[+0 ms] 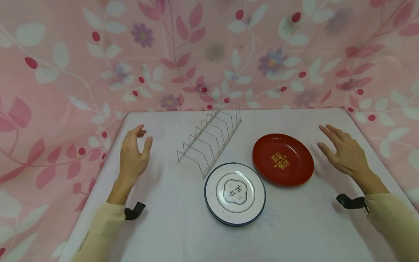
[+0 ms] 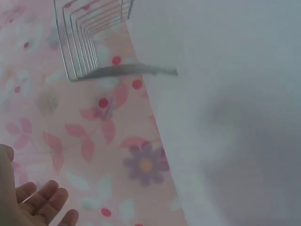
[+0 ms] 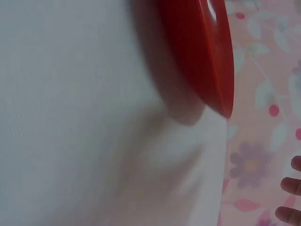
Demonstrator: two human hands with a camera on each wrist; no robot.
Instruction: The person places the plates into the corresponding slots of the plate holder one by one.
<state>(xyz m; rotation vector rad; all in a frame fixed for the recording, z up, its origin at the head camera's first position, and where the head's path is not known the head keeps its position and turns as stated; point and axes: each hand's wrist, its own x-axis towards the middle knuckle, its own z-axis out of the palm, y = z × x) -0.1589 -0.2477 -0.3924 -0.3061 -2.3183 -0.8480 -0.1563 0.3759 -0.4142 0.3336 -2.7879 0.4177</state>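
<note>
My left hand [image 1: 133, 154] hovers over the left side of the table, its fingers loosely bent and holding nothing. To its right stands a wire plate rack [image 1: 209, 138], slanting toward the back; the left wrist view shows the rack's wires [image 2: 89, 42] too. My right hand [image 1: 348, 153] is held over the right side, fingers spread and nothing in them. Nearest to it lies a red oval plate [image 1: 294, 165] with gold characters, its rim [image 3: 207, 56] seen edge-on in the right wrist view. A white plate [image 1: 212, 193] with a blue rim and dark characters lies in front of the rack.
The white table [image 1: 170, 225] ends at the back against a pink floral cloth [image 1: 209, 54], which also hangs at both sides. The white plate's edge lies close to the rack's front corner and to the red plate. Dark curved pieces [image 1: 134, 211] stick out at both cuffs.
</note>
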